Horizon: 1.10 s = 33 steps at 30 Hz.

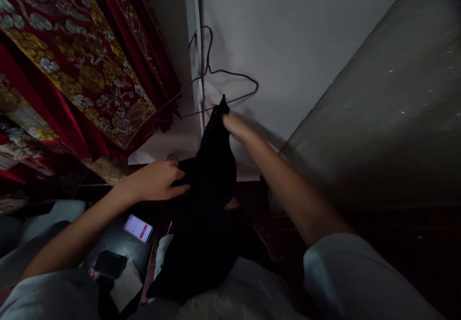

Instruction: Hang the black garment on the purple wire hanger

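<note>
A black garment (207, 205) hangs in front of me, bunched narrow at its top and spreading down toward my lap. My right hand (234, 124) is closed on its upper end, close to the lower bar of a thin purple hanger (234, 73). Whether the cloth passes over that bar is hard to see. My left hand (160, 180) is at the garment's left side, its fingers closed into the dark cloth and partly hidden by it. The hanger hangs by its hook from a pale vertical strip (197, 61) on the wall.
Red curtains (108, 61) with gold and silver embroidery hang at the left. A lit phone (139, 228) and a dark phone-like object (110, 264) lie on a dark surface at lower left. A large greyish panel (382, 118) leans at the right against the white wall (281, 27).
</note>
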Tool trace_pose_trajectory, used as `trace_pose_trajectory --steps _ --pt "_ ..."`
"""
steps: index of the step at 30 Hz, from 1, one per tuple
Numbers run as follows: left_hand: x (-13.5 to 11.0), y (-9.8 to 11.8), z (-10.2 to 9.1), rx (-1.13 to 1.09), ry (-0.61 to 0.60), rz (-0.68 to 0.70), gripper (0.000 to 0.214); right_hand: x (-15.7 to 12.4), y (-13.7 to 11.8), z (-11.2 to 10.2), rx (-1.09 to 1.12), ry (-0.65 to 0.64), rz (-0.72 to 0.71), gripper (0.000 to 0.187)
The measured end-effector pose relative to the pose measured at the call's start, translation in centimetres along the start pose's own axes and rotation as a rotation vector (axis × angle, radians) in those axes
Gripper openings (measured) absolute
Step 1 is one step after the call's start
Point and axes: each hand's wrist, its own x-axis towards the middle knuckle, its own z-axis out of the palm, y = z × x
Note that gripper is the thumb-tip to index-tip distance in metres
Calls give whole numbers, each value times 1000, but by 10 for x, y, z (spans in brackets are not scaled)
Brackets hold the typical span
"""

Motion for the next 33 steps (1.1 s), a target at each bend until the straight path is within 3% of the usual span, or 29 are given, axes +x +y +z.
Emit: trace_pose_trajectory --steps 4,6,16,19,21,26,28,30,33 --pt "8 -23 9 173 -118 -270 55 0 8 -5 -259 34 19 26" --pt "11 -36 12 187 -121 -338 59 0 4 -12 -355 78 -5 25" --pt "25 -98 10 73 101 -449 40 -19 -7 -55 -455 117 -137 3" --pt "33 -110 12 -11 78 -448 36 -29 -11 -64 -440 103 -161 9" --pt "37 -113 13 -29 127 -398 31 -33 -17 -68 -436 87 -170 13" --pt "29 -105 -9 48 613 -327 28 -41 -34 -72 -466 118 -186 23" --pt "23 -96 -23 55 721 -302 26 -45 -41 -73 -469 142 -191 24" --pt "16 -88 -34 50 744 -281 26 -49 -45 -73 -473 159 -189 25" --pt "7 -78 -37 82 671 -313 27 -55 -49 -72 -493 151 -158 27"
